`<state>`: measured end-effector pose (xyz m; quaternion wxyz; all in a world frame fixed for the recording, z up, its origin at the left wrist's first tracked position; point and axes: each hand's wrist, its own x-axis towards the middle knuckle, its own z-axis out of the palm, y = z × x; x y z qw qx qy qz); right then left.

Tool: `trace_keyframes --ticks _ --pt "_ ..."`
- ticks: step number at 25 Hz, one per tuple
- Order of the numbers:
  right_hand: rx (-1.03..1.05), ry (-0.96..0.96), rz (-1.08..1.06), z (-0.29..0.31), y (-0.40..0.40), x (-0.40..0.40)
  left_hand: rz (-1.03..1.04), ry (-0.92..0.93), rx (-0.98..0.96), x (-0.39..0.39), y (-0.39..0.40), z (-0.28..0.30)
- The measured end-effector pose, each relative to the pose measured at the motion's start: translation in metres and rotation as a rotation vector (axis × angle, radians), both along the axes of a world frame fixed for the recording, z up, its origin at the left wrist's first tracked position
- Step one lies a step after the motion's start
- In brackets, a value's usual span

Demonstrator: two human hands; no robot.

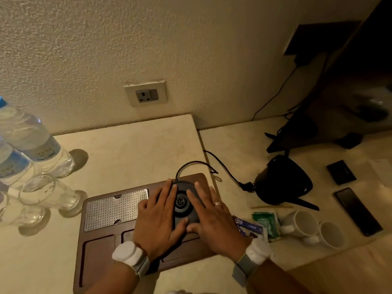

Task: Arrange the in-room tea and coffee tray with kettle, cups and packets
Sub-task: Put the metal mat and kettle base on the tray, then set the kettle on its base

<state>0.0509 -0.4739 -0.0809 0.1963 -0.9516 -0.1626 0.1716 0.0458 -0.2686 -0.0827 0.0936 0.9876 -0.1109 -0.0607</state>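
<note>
Both hands lie flat with fingers spread, grasping nothing, the left hand (158, 217) and right hand (212, 217) pressing the kettle base (184, 201) on the wooden tray (95, 251); the black kettle (282, 183) sits right of centre, nearer the right hand.

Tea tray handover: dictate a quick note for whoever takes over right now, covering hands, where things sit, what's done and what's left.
Left hand and right hand: both flat, fingers spread, pressing the round black kettle base onto the brown wooden tray.
Done: base sits on the tray, beside the perforated metal drip plate.
Off the tray, to the right on the counter: black kettle, two white mugs, tea and coffee packets.
Left: seat kettle on base, move mugs and packets onto the tray.
</note>
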Motion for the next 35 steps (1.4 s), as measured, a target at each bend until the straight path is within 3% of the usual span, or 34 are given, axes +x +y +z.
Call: trace_keyframes --ticks 6,11,23,28,33,35 --pt "0.110 0.064 0.002 0.006 -0.007 -0.001 0.041 0.028 0.047 -0.005 -0.010 0.006" --pt "0.198 0.085 -0.036 0.011 -0.012 -0.006 0.127 0.087 -0.058 -0.009 -0.023 0.016" --pt "0.391 0.145 -0.096 0.005 -0.048 -0.059 0.133 0.103 -0.107 -0.013 -0.026 0.023" --pt "0.392 0.154 -0.104 0.009 -0.048 -0.060 -0.041 0.048 0.004 -0.022 -0.051 0.037" --pt "0.547 -0.001 -0.450 0.001 -0.069 -0.079 -0.288 0.020 -0.121 -0.035 -0.068 0.045" --pt "0.505 -0.083 -0.617 -0.009 -0.090 -0.093 -0.314 0.026 -0.196 -0.039 -0.070 0.044"
